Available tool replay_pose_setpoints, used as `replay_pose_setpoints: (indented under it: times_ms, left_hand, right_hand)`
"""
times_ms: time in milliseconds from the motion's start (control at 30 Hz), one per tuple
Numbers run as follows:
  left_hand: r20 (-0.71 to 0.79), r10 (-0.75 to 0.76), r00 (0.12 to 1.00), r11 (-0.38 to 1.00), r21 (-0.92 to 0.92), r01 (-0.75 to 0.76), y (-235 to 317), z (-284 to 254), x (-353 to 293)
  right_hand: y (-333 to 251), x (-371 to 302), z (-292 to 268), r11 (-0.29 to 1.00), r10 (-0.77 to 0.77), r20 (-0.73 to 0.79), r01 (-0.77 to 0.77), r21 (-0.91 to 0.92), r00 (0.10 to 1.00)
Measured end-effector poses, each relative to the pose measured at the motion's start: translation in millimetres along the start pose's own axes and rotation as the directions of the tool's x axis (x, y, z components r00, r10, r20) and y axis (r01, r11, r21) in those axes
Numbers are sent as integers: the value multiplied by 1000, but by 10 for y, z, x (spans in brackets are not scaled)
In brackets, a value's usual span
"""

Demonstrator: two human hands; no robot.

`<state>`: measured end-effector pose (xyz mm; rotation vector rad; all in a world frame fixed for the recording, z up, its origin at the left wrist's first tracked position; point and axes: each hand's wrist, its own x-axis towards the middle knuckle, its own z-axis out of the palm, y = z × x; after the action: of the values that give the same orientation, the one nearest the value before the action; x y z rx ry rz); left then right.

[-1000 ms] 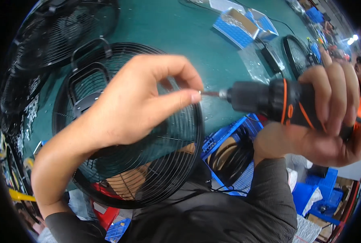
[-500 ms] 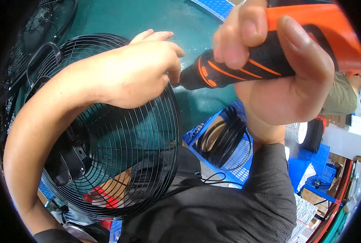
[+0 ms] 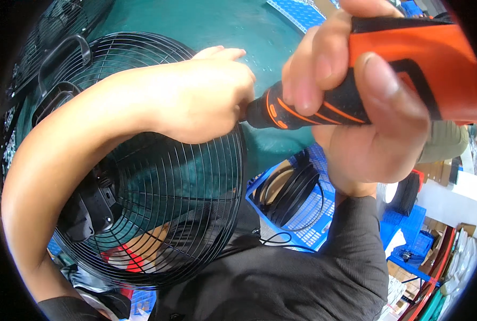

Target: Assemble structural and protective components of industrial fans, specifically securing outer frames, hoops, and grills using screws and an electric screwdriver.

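Right hand (image 3: pixel 375 142) gripping drill (image 3: pixel 415 48), nose (image 3: pixel 259 113) beside left hand (image 3: pixel 214 99) near cage rim (image 3: pixel 240 171); left curled, hold hidden; work there looks unfinished, amount done cannot tell

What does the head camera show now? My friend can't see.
A right hand grips an orange and black drill, its nose by the left hand at the edge of a round black wire cage. A blue crate is below.

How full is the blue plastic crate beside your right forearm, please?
Partly filled: black rounded pieces lie inside the blue plastic crate, leaving mesh visible.
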<state>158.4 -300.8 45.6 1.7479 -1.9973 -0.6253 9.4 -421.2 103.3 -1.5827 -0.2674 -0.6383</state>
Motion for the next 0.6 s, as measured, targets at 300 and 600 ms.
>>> replay_pose_setpoints:
  times_ms: [300, 600]
  left_hand:
    - [-8, 56, 998, 997, -48, -56, 19, -112, -68]
    - [100, -12, 995, 998, -67, 19, 46, -194, -78]
  right_hand:
    - [5, 43, 188, 992, 48, 10, -46, -113, 999]
    - [-35, 78, 263, 982, 76, 11, -73, -172, 997]
